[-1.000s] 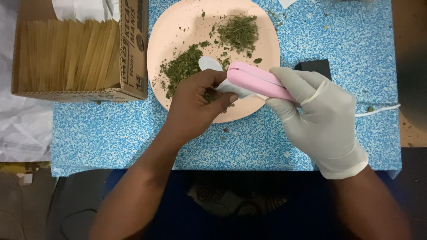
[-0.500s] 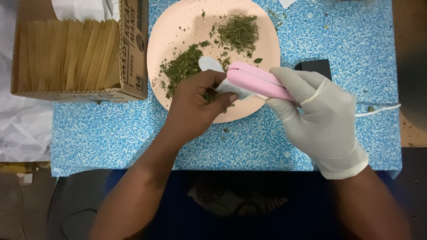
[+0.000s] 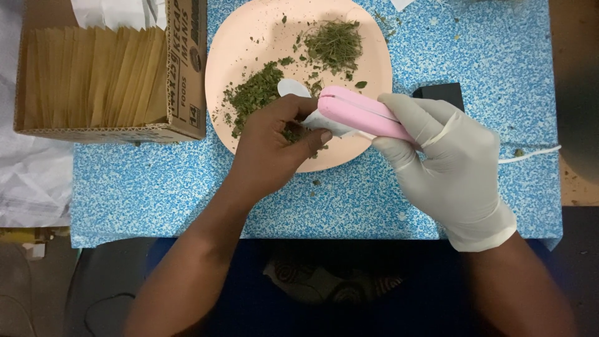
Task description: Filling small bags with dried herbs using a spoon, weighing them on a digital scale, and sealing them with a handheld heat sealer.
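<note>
Sachet (image 3: 324,123): small, white, over plate (image 3: 249,37) near edge, clamped in pink sealer (image 3: 365,113). Left hand (image 3: 271,150): bare, fingers pinching sachet. Right hand (image 3: 446,165): gloved, fingers wrapped round sealer. Plate: 2 heaps of dried herbs (image 3: 256,93). Left: cardboard box (image 3: 187,75) of brown envelopes (image 3: 93,75). Blue mat (image 3: 156,181).

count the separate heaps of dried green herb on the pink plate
2: one heap at the plate's far side, another heap left of centre by the left hand; more may be hidden under it.

Pink sealer (image 3: 362,113), peach plate (image 3: 249,37), green herbs (image 3: 253,93), blue-speckled mat (image 3: 499,56).
</note>
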